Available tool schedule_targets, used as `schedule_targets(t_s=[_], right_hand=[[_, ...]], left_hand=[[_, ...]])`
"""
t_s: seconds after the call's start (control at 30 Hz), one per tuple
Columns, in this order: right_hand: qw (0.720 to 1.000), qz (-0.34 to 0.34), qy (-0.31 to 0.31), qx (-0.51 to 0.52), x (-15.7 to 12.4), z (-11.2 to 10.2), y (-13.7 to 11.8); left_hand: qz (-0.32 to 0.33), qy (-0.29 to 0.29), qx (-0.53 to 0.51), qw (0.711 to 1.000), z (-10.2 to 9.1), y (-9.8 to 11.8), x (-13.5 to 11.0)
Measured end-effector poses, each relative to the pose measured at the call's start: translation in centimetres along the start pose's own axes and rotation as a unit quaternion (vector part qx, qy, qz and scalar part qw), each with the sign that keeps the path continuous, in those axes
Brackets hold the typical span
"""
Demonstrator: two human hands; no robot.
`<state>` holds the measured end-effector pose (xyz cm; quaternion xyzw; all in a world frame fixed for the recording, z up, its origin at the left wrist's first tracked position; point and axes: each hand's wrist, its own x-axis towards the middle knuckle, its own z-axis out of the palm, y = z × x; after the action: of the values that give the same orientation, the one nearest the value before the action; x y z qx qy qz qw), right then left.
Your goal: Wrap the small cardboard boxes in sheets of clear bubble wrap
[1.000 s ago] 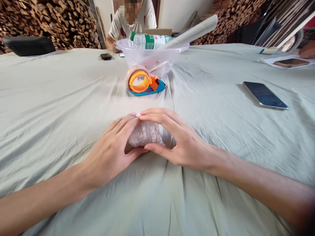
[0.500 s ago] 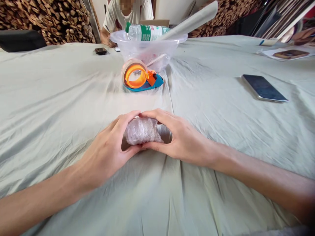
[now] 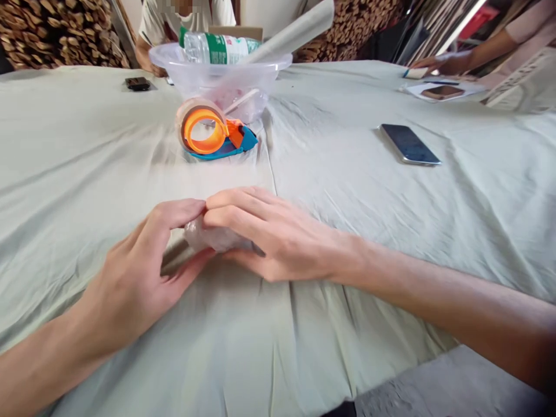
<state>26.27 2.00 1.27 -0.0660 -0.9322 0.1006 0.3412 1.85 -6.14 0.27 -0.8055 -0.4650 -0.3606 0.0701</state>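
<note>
A small bundle wrapped in bubble wrap (image 3: 204,237) lies on the pale green cloth in front of me. My right hand (image 3: 269,237) covers most of it from the right, fingers curled over its top. My left hand (image 3: 139,272) touches its left end with fingertips and thumb. Beyond the hands sits a tape dispenser (image 3: 208,134) with an orange core and blue base, holding a roll of clear tape.
A clear plastic bowl (image 3: 217,75) holds a water bottle (image 3: 217,47) and a white roll (image 3: 291,32). A phone (image 3: 409,145) lies at the right, a small dark phone (image 3: 138,83) far left. A person sits behind the bowl; another person's arm (image 3: 469,55) rests at far right.
My right hand has closed further over the bundle, hiding most of it. My left hand has slid back to its left end. The view has swung to the right.
</note>
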Motion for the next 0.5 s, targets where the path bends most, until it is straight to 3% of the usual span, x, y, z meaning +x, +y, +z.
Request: schedule_targets(t_s=[0.13, 0.23, 0.37, 0.5], right_hand=[[0.978, 0.112, 0.027, 0.176, 0.1, -2.2, -0.4], [0.956, 0.162, -0.001, 0.243, 0.2, -3.6, -0.3], [0.963, 0.181, -0.053, 0.191, 0.1, -5.5, -1.6], [0.966, 0.238, -0.090, 0.048, -2.7, -9.6, -4.6]], left_hand=[[0.049, -0.028, -0.014, 0.998, 0.1, 0.2, 0.2], [0.017, -0.040, -0.042, 0.998, 0.6, -0.1, 0.4], [-0.053, -0.054, -0.128, 0.989, 1.4, -0.1, 0.7], [-0.038, -0.024, -0.117, 0.992, 1.7, -0.6, 0.2]])
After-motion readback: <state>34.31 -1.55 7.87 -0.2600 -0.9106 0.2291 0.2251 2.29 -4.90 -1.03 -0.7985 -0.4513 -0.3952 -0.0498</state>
